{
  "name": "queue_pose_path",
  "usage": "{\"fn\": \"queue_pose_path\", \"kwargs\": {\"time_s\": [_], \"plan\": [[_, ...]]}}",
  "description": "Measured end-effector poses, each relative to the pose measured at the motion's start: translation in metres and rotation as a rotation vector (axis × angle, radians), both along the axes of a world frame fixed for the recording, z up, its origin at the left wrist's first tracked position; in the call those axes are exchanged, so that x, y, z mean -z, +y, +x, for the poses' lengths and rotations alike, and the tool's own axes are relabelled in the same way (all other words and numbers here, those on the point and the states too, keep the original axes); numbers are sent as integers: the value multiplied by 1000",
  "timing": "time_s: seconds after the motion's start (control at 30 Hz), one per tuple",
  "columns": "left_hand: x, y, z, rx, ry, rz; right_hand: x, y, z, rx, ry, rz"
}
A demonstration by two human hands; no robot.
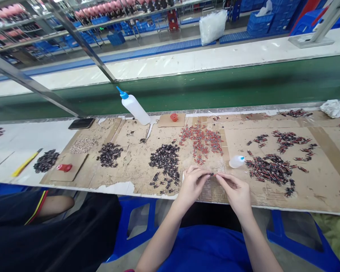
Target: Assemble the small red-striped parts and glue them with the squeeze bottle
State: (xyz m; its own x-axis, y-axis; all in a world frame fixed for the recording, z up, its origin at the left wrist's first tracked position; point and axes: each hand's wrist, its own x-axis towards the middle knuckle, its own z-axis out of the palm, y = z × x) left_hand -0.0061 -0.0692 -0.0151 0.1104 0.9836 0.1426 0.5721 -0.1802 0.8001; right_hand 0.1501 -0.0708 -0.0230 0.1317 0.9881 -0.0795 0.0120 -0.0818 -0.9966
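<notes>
Over the cardboard near the table's front edge, my left hand (193,183) pinches a small black part (212,174) between thumb and fingertips. Fingertip to fingertip with it, my right hand (235,189) is closed on a small red piece at the black part's right end; whether the two pieces are joined is too small to tell. Left of my hands lies a pile of small black parts (166,160). Beyond them are scattered red parts (201,139). To the right, a pile of black-and-red pieces (269,169) spreads behind a small white bottle with a blue tip (236,161).
A large blue-capped squeeze bottle (136,109) stands at the back. Red caps (64,167), a yellow cutter knife (25,164) and a dark phone (81,123) lie leftward. A green-sided conveyor (187,87) runs behind the table. Someone in dark clothes (82,230) sits left.
</notes>
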Motion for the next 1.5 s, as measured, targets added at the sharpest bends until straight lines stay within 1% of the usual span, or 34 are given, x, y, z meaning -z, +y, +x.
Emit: {"fn": "queue_pose_path", "kwargs": {"time_s": [0.2, 0.43, 0.53, 0.63, 0.73, 0.83, 1.0, 1.1, 1.2, 1.33, 1.5], "plan": [[-3, 0, 1, -2, -49, 27, -1, 1, 1, 7, -8, -4], [-9, -4, 3, 26, -104, 55, -4, 0, 0, -33, 12, -34], [-9, -5, 3, 25, -147, 26, -4, -1, -1, -48, 8, -42], [-7, -5, 4, 7, -241, -18, -4, -2, -2, -61, 9, -35], [-5, -5, 5, -10, -322, -59, -5, -3, -2, -52, 15, -16], [-6, -5, 7, -27, -360, -81, -7, -3, -4, -37, 20, 2], [-7, -6, 11, -69, -374, -74, -9, -4, -5, -16, -12, 36], [-5, -5, 14, -104, -352, -85, -8, -3, -3, -46, -47, 53], [-3, -5, 17, -126, -336, -114, -7, -1, 1, -92, -20, 31], [-6, -5, 20, -111, -340, -119, -5, 1, 2, -55, 61, -5], [-11, -8, 26, -64, -363, -132, -6, -3, 4, -15, 48, 48]]}}
